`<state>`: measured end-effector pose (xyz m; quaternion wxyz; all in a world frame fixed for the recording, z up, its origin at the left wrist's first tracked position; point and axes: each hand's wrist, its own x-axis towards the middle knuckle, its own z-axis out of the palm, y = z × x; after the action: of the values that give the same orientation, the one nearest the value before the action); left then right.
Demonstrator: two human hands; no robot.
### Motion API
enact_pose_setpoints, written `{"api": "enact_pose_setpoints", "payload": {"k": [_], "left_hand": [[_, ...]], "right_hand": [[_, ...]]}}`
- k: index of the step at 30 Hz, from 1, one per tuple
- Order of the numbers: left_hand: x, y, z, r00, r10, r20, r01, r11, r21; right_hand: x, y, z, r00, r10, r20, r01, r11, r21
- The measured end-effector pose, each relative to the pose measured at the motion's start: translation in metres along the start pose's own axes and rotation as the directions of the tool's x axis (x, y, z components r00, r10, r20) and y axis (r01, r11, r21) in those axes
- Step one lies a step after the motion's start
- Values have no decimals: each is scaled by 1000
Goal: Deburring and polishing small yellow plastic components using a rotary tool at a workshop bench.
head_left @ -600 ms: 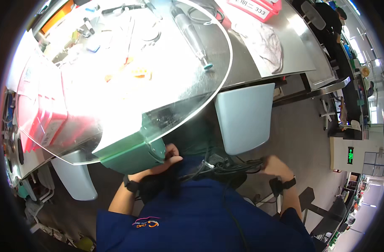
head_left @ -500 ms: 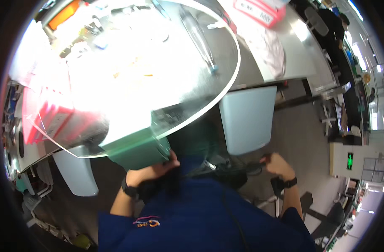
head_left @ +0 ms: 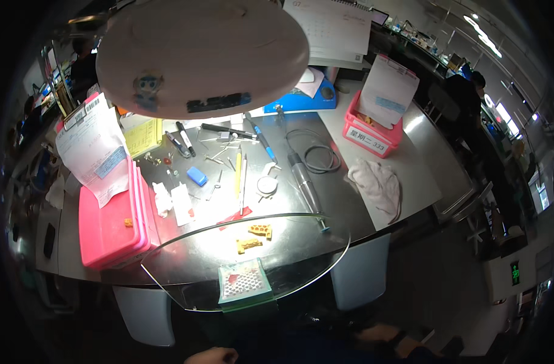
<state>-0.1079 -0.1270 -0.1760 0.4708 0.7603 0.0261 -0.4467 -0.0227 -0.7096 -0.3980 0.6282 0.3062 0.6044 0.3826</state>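
At the lower edge shows my left hand (head_left: 211, 357), mostly cut off, below a green bin (head_left: 253, 307) topped by a pale perforated plate (head_left: 243, 285). How its fingers are set cannot be made out. My right hand (head_left: 377, 334) is dim and blurred, lower right, away from the tabletop, and its fingers do not show clearly. Beyond the plate, two small yellow-brown pieces, one honeycomb-patterned (head_left: 261, 230) and one rougher (head_left: 248, 245), lie on the dark metal table (head_left: 343, 200). A clear curved shield (head_left: 313, 267) spans the space above the bin and the table's front edge.
A large white lamp head (head_left: 198, 54) hangs over the table. Stacked pink trays (head_left: 107, 236) stand left, a pink box (head_left: 368, 136) right. Between them lie a rotary handpiece (head_left: 304, 182), a round gauge (head_left: 266, 185), a blue block (head_left: 197, 176) and a cloth (head_left: 377, 188). Chairs stand below.
My view has tilted up toward the table, so both hands and the green bin sit lower in the picture. The lamp head has come into view, and the tabletop glare has faded.
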Motion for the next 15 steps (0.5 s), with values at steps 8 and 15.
{"api": "enact_pose_setpoints", "payload": {"k": [8, 15], "left_hand": [[60, -10, 4, 962, 204, -179, -220, 972, -76], [68, 34, -15, 986, 66, -155, -62, 998, 31]], "right_hand": [[-21, 129, 30, 921, 217, 323, -344, 64, 937], [4, 292, 124, 805, -332, 491, -471, -862, 189]]}}
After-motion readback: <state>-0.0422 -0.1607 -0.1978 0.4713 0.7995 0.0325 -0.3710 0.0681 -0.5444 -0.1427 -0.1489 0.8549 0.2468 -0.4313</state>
